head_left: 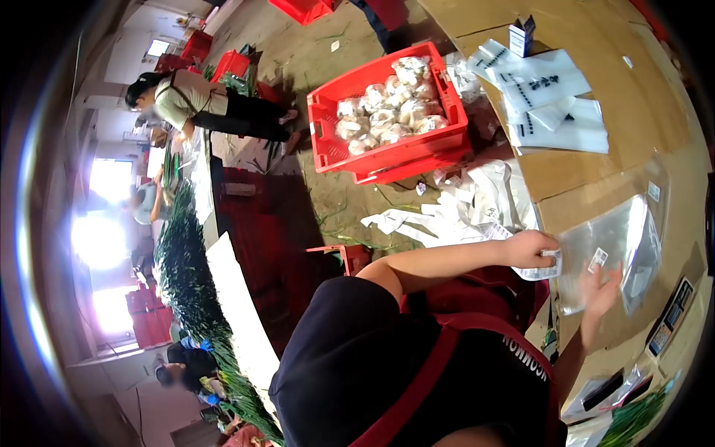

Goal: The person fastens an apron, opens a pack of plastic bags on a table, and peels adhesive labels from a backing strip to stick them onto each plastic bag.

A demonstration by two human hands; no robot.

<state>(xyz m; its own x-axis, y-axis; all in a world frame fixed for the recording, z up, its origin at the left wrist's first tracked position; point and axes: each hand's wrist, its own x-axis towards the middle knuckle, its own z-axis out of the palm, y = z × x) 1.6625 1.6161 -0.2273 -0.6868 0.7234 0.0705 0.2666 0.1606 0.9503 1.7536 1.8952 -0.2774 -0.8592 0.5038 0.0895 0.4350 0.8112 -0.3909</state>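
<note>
My left hand [532,249] is closed around a strip of white printed labels [548,267] at the cardboard-covered table's edge. My right hand [602,289] has its fingers apart over a stack of clear plastic bags [633,231]. Just beyond its fingertips is a small white label [597,259] with printing on it; whether the fingers touch it I cannot tell. Another label [653,191] shows on the clear plastic near the far corner. White label backing [477,197] hangs in a tangled heap beside the table, left of my left hand.
Printed plastic bags [544,82] and a small box [521,36] lie on the cardboard [566,175]. A red crate [387,164] of bagged, pale round produce stands left. A scale-like device [670,316] is at right. Farther left, people work by heaped green stalks [182,261].
</note>
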